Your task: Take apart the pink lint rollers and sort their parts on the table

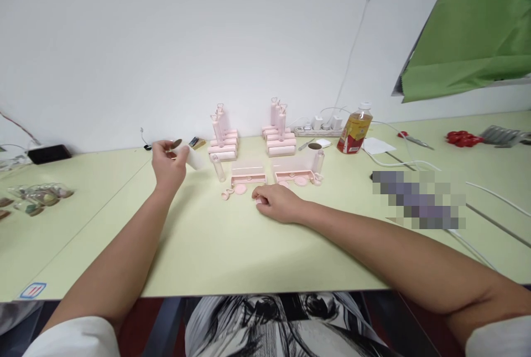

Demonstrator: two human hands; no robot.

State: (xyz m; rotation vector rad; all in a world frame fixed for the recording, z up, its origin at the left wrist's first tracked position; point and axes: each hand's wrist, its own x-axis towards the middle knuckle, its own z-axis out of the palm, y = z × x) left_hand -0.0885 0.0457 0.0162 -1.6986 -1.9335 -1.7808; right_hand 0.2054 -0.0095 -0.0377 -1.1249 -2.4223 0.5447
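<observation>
Raised over the table at the left, my left hand (169, 164) is closed on a white sheet-like piece (196, 158); a brown disc shape (177, 143) shows at its fingers. My right hand (279, 203) rests on the table with its fingers curled round a small pink part (260, 201), mostly hidden. Just beyond it lie two pink open trays (248, 179) (294, 175) and flat pink discs (240, 189). Clear pink tubes (218, 169) (318, 161) stand at either side, by small pink ring-shaped pieces (225, 195) (317, 179).
Behind stand two rows of pink T-shaped pieces (223, 152) (281, 148). A drink bottle (355, 129), a power strip (319, 131), cables and a pixelated object (417, 199) lie to the right. At the left are a black phone (50, 153) and several clear domes (43, 195).
</observation>
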